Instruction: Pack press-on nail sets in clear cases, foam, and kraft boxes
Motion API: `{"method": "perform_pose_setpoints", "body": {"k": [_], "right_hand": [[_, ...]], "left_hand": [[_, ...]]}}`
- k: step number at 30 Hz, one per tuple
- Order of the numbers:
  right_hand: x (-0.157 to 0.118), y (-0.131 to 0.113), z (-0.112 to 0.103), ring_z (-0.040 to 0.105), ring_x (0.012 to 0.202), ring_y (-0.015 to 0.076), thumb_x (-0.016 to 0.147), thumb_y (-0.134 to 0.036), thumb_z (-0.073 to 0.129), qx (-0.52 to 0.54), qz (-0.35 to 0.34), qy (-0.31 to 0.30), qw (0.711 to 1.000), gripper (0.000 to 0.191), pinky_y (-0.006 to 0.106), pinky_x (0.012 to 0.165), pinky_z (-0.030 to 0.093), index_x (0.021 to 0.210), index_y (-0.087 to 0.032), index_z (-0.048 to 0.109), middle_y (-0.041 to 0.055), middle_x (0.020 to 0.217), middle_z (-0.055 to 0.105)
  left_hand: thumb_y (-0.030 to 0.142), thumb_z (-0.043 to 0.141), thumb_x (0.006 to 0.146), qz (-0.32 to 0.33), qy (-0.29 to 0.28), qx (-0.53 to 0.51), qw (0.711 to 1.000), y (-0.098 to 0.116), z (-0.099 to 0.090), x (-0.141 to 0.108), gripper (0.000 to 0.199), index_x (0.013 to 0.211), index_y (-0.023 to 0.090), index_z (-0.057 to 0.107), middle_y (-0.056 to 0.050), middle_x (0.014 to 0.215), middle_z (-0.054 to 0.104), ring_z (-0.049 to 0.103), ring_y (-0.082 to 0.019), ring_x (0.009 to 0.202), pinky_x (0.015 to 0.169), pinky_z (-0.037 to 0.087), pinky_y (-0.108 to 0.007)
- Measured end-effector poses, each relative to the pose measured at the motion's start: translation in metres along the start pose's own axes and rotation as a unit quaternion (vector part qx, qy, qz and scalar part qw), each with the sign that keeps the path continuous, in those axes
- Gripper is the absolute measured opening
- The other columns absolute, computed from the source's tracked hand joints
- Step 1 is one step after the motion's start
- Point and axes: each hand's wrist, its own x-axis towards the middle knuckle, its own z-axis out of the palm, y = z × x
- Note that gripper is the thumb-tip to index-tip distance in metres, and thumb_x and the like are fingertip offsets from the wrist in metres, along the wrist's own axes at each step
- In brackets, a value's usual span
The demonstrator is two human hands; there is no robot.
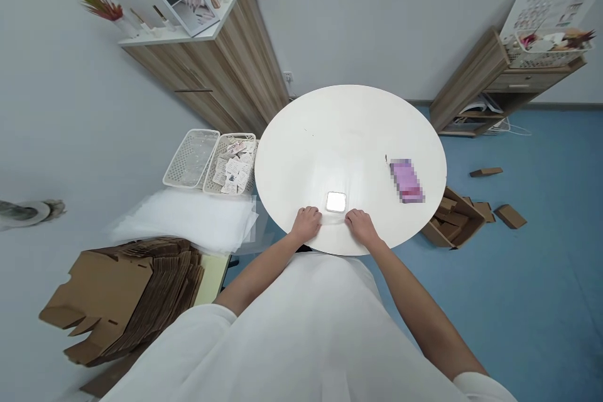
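Observation:
A thin, see-through plastic sheet (333, 220) lies on the near part of the white round table (339, 119), its outline hard to make out. My left hand (308, 223) has its fingers curled at the sheet's left near corner. At the right near corner, my right hand (360, 226) is closed on the sheet in the same way. Just beyond the hands sits a small flat square object (336, 201) with a bright white top and rounded corners. Neither hand touches it, and its exact kind is not clear.
Right on the table lies a pixelated purple item (407, 180). A white basket of small printed packets (234, 163) stands left, beside another white basket (191, 157), a stack of translucent sheets (188, 217) and flattened cardboard boxes (113, 295). A cardboard carton (452, 223) holds brown boxes on the floor.

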Motion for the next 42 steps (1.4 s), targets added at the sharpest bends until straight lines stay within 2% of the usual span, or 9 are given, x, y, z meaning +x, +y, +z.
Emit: {"method": "perform_pose_setpoints", "body": {"k": [3,8,12,20,26,31,35,38,42], "right_hand": [[-0.009,0.006,-0.007,0.049,0.083,0.0191,0.085,-0.03,0.038,0.032,-0.017,-0.016,0.999,0.019,0.031,0.072,0.035,0.088,-0.02,0.054,0.0056,0.091,0.056],[-0.013,0.015,-0.011,0.05,0.089,0.0208,0.078,-0.035,0.05,0.05,-0.019,-0.013,0.998,0.021,0.032,0.075,0.036,0.093,-0.02,0.054,0.007,0.098,0.057],[0.001,0.016,-0.014,0.053,0.077,0.017,0.087,-0.029,0.031,0.091,0.06,-0.015,0.994,0.026,0.027,0.065,0.036,0.081,-0.02,0.055,0.0048,0.084,0.059],[0.024,0.002,-0.008,0.051,0.064,0.0168,0.085,-0.028,0.033,0.01,0.177,-0.012,0.984,0.024,0.027,0.054,0.032,0.079,-0.019,0.055,0.0066,0.075,0.057],[0.024,0.0,0.0,0.049,0.096,0.0247,0.082,-0.021,0.039,-0.004,0.128,0.059,0.99,0.028,0.035,0.077,0.037,0.109,-0.018,0.047,0.0128,0.109,0.052],[0.023,-0.002,-0.005,0.029,0.124,0.0247,0.079,-0.007,0.035,-0.023,-0.024,0.018,0.999,0.031,0.044,0.096,0.023,0.102,-0.022,0.051,0.0083,0.13,0.041],[0.022,-0.005,-0.008,0.017,0.13,0.0265,0.078,-0.015,0.043,-0.03,-0.05,0.018,0.998,0.023,0.047,0.1,0.017,0.099,-0.019,0.05,0.0092,0.139,0.03],[0.027,-0.004,-0.009,0.023,0.128,0.0294,0.075,-0.025,0.051,-0.014,-0.061,-0.001,0.998,0.024,0.047,0.098,0.021,0.098,-0.017,0.05,0.013,0.139,0.029],[0.036,-0.004,-0.012,0.04,0.115,0.0289,0.072,-0.02,0.054,-0.001,-0.05,-0.03,0.998,0.024,0.042,0.091,0.032,0.095,-0.017,0.05,0.0163,0.132,0.038]], "left_hand": [[0.017,0.039,0.082,-0.01,-0.005,-0.03,0.999,-0.003,-0.002,0.0,0.019,0.088,0.02,0.057,-0.008,0.1,0.056,0.048,-0.022,0.096,0.085,0.033,-0.037],[0.024,0.035,0.085,-0.053,-0.003,-0.131,0.99,-0.011,-0.009,0.004,0.023,0.086,0.021,0.058,-0.005,0.089,0.061,0.054,-0.019,0.085,0.076,0.038,-0.031],[0.03,0.033,0.086,-0.085,-0.004,-0.163,0.983,-0.018,-0.015,0.016,0.025,0.086,0.021,0.057,-0.004,0.083,0.062,0.056,-0.018,0.077,0.066,0.039,-0.028],[0.028,0.039,0.082,-0.155,-0.022,-0.098,0.983,-0.018,-0.009,0.039,0.019,0.084,0.018,0.056,-0.006,0.085,0.059,0.054,-0.019,0.077,0.067,0.039,-0.03],[0.015,0.046,0.077,-0.08,0.072,-0.083,0.991,-0.01,-0.004,0.041,0.027,0.103,0.02,0.051,-0.011,0.111,0.05,0.042,-0.026,0.108,0.089,0.03,-0.04],[0.004,0.039,0.074,0.036,0.011,-0.115,0.993,-0.004,-0.006,0.043,0.034,0.096,0.024,0.055,-0.007,0.12,0.047,0.033,-0.023,0.121,0.099,0.021,-0.044],[0.013,0.051,0.07,0.072,-0.012,-0.105,0.992,-0.002,-0.014,0.041,0.033,0.101,0.022,0.054,-0.007,0.133,0.037,0.019,-0.027,0.129,0.103,0.014,-0.048],[0.025,0.059,0.068,0.098,-0.027,-0.113,0.988,-0.001,-0.019,0.045,0.033,0.1,0.021,0.053,-0.007,0.137,0.032,0.018,-0.029,0.13,0.103,0.013,-0.046],[0.023,0.061,0.066,0.072,-0.046,-0.118,0.989,0.004,-0.021,0.055,0.031,0.095,0.019,0.052,-0.01,0.133,0.037,0.03,-0.028,0.124,0.101,0.02,-0.042]]}}
